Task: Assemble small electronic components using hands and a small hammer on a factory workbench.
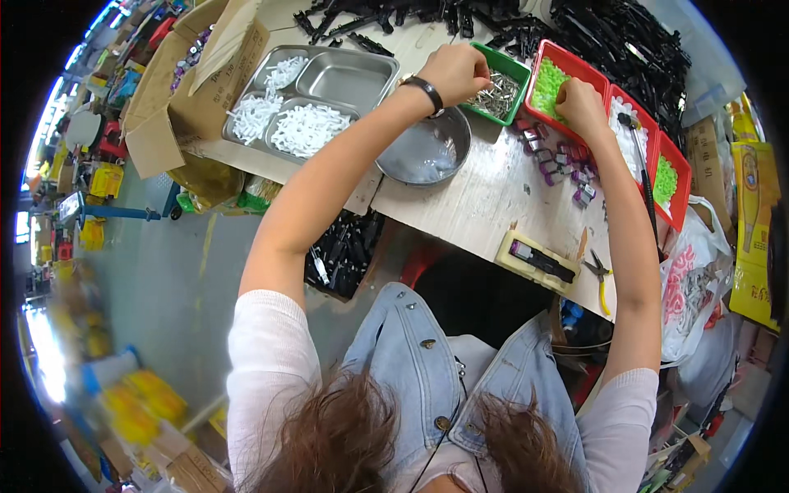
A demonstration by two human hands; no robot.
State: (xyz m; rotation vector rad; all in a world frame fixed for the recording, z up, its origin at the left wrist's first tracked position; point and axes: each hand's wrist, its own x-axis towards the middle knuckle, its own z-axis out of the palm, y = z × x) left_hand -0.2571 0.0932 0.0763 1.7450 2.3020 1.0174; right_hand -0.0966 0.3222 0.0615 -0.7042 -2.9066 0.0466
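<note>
My left hand [457, 76] is at the left edge of a green tray [523, 80] of small silvery metal parts [496, 95]. Its fingers are curled closed; anything in them is hidden. At the red tray [555, 48] of small bright green plastic pieces [546, 85], my right hand [580, 104] reaches in, fingertips pinched together and what they hold too small to make out. Below the trays lie several purple-and-silver small parts [557, 164]. Nearer me, a cream holding block [514, 260] carries a black elongated part [542, 261].
A round metal bowl [423, 152] and a steel compartment tray [362, 59] with white plastic pieces [308, 129] stand left. Black parts [612, 41] pile up at the back. A black-handled tool [645, 177] leans across the right red trays. Yellow-handled pliers [602, 279] lie at the front edge.
</note>
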